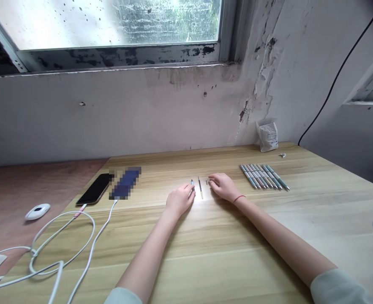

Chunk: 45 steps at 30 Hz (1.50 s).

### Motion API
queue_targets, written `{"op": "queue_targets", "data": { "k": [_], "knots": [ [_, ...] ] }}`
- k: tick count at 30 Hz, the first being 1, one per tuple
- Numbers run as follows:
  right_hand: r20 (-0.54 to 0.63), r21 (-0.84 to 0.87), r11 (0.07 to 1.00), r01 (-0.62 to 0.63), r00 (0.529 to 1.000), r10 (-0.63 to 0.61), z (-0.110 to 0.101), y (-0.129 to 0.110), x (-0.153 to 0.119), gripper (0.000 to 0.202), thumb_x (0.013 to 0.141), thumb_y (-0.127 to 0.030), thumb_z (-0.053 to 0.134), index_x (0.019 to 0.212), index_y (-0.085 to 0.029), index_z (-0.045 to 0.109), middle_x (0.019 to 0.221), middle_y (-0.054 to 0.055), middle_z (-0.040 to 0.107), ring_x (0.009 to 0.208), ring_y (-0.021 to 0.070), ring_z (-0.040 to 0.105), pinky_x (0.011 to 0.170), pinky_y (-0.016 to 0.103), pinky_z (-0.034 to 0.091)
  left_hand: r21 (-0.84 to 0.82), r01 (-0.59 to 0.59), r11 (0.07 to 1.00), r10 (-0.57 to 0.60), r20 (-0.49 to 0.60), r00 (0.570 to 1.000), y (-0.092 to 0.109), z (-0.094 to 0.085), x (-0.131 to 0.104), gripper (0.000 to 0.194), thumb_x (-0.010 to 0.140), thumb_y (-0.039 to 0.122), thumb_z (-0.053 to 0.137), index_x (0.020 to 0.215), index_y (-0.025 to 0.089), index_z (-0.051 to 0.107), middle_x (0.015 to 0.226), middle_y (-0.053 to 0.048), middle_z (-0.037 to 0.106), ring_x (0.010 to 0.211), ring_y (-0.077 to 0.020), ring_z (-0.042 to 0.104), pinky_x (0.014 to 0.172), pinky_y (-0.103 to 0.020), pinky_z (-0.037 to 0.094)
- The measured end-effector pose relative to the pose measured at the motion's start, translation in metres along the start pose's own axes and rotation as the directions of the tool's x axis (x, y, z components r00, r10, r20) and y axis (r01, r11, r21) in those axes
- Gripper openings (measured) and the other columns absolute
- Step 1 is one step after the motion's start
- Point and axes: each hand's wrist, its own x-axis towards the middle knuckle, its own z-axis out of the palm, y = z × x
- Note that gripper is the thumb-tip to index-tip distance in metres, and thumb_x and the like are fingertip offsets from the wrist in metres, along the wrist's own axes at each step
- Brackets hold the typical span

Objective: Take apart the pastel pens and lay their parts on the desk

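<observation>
Head view: a slim pen part [192, 183] is seen on the table [224, 261], at the fingertips of the left hand [179, 199]. That hand's fingers are curled; whether the part is gripped or merely touched cannot be told. Just to its right a refill [200, 187] is laid flat, apart from both hands, and past it a tiny piece [206, 182] is set near the fingertips of the right hand [221, 185]. The right fingers are half bent; whether anything is pinched beneath them is hidden.

With pieces this slight, a light fingertip touch would probably serve best, the 2 hands being kept low and steady; the tiny piece could easily be flicked or rolled off. Farther right, the row of pens [262, 176] is best left unbumped. Well to the left, a dark phone [95, 189] is placed.
</observation>
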Motion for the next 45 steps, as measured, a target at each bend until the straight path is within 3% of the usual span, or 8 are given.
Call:
{"op": "queue_targets", "data": {
  "k": [3,16,23,29,45],
  "knots": [
    [0.054,-0.030,0.998,0.059,0.997,-0.058,0.002,0.001,-0.007,0.023,0.083,-0.020,0.049,0.097,-0.020,0.067,0.102,0.007,0.068,0.099,0.0213,0.057,0.086,0.032,0.040,-0.006,-0.010,1.000,0.010,0.012,1.000,0.002,0.001,0.007,0.029,0.089,0.034,0.042,0.110,0.026,0.060,0.109,-0.004,0.064,0.092,-0.0200,0.063,0.073,-0.028,0.048],
    [0.095,-0.169,0.984,0.053,0.995,-0.038,0.006,-0.011,-0.005,0.025,0.088,-0.025,0.048,0.104,-0.022,0.066,0.108,0.006,0.066,0.103,0.0208,0.053,0.085,0.032,0.037,0.011,-0.037,0.999,0.037,0.000,0.999,0.005,0.007,0.019,0.028,0.089,0.037,0.044,0.111,0.030,0.060,0.113,0.001,0.063,0.088,-0.0174,0.063,0.069,-0.024,0.047],
    [0.062,-0.173,0.981,0.087,0.995,-0.078,0.006,-0.011,-0.007,0.023,0.087,-0.024,0.048,0.102,-0.020,0.066,0.106,0.007,0.065,0.101,0.0201,0.053,0.085,0.032,0.038,0.004,-0.080,0.997,0.080,-0.037,0.996,0.002,0.009,0.018,0.027,0.090,0.033,0.041,0.110,0.029,0.059,0.114,0.002,0.063,0.089,-0.0169,0.063,0.067,-0.024,0.046],
    [0.059,-0.164,0.962,0.217,0.976,-0.210,0.010,-0.017,-0.011,0.019,0.086,-0.024,0.050,0.094,-0.022,0.068,0.102,0.006,0.066,0.100,0.0213,0.051,0.086,0.034,0.038,0.000,-0.067,0.998,0.067,-0.018,0.998,0.001,0.011,0.020,0.025,0.090,0.036,0.042,0.107,0.028,0.059,0.109,0.000,0.064,0.089,-0.0179,0.063,0.067,-0.025,0.046],
    [0.048,-0.128,0.959,0.252,0.968,-0.248,0.015,-0.015,-0.009,0.022,0.087,-0.021,0.049,0.101,-0.022,0.066,0.104,0.006,0.065,0.099,0.0202,0.052,0.087,0.033,0.042,-0.010,-0.055,0.998,0.055,0.000,0.998,0.001,0.009,0.020,0.025,0.091,0.035,0.040,0.108,0.029,0.058,0.110,0.001,0.063,0.087,-0.0166,0.062,0.066,-0.024,0.045]
  ]
}}
